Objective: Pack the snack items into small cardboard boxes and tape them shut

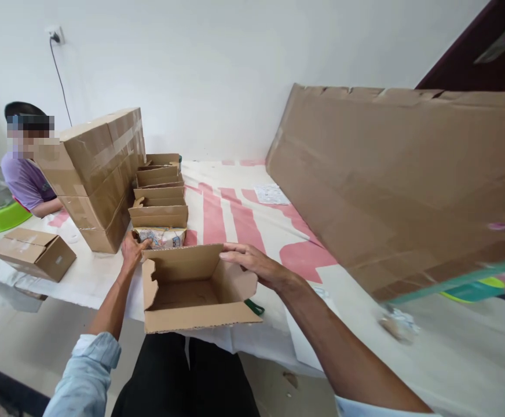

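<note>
While a closed carton point(33, 253) sits left of the stacked boxes point(98, 179), the left hand point(132, 250), fingers curled, touches a patterned packet point(165, 236); its grip is unclear. Nearer, right of it, stands an open box point(202, 318); the right hand's point(256, 263) nearly straight fingers rest on its far right corner, any pinch hidden.

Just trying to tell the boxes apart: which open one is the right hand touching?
The open box nearest the camera: the right hand is on its far right corner. The other open boxes stand in a row beyond it.
</note>
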The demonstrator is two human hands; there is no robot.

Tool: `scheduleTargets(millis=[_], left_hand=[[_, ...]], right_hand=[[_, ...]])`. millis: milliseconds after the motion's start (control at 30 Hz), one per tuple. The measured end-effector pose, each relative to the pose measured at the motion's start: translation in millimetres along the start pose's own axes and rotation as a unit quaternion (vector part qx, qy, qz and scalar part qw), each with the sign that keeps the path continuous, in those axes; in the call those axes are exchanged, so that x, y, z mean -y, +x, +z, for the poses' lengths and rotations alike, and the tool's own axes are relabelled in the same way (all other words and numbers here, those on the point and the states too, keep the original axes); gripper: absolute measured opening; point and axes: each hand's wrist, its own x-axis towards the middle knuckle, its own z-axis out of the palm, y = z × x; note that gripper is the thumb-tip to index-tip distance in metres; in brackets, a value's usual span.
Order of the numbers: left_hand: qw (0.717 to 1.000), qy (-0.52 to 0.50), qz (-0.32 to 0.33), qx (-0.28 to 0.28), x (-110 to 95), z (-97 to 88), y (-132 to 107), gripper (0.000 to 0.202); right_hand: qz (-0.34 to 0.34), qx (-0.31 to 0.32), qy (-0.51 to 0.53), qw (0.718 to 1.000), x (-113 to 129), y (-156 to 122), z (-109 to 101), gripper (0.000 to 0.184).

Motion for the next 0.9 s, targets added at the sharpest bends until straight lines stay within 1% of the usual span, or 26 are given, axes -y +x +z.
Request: scheduleTargets(millis=[67, 100, 200, 267, 333, 400, 467, 533, 667, 833, 900], left_hand=[[0.998, 0.052, 0.035, -0.021, -1.0, -3.4, -14.0, 0.039], [0.996, 0.072, 0.057, -0.018, -2.4, -4.2, -22.1, 0.036], [0.985, 0.116, 0.124, 0.038, -10.0, -1.0, -43.0, 0.031], [0.968, 0.165, 0.167, 0.084, -16.6, 5.7, -48.3, 0.038], [0.944, 0.231, 0.204, 0.122, -22.9, 14.1, -45.3, 0.043], [0.913, 0.306, 0.227, 0.145, -27.6, 22.4, -37.2, 0.047], [0.891, 0.362, 0.227, 0.151, -30.0, 28.8, -28.5, 0.053], [0.874, 0.404, 0.222, 0.154, -30.1, 32.4, -21.7, 0.059], [0.866, 0.422, 0.218, 0.157, -26.9, 33.7, -11.9, 0.061], [0.861, 0.427, 0.222, 0.162, -26.0, 35.8, 6.5, 0.067], [0.863, 0.424, 0.221, 0.163, -27.4, 38.6, 15.7, 0.067]], right_hand=[[0.009, -0.008, 0.014, 1.000, -2.1, 0.4, 0.6, 0.051], [0.012, -0.011, 0.018, 1.000, -3.2, 0.7, 0.4, 0.049], [0.016, -0.020, 0.020, 0.999, -6.3, 1.5, -2.2, 0.045], [0.019, -0.035, 0.010, 0.999, -7.3, 1.0, -4.4, 0.043], [0.021, -0.041, 0.004, 0.999, -7.4, -0.8, -6.3, 0.043], [0.016, -0.031, 0.007, 0.999, -7.0, -3.5, -7.6, 0.044], [0.006, -0.022, 0.007, 1.000, -7.4, -6.4, -8.6, 0.044], [-0.004, -0.028, -0.008, 1.000, -9.5, -8.6, -9.8, 0.044], [-0.014, -0.058, -0.056, 0.997, -16.1, -11.1, -13.1, 0.039], [-0.019, -0.065, -0.083, 0.994, -19.3, -13.9, -14.8, 0.036], [-0.018, -0.074, -0.091, 0.993, -20.4, -14.9, -15.0, 0.035]])
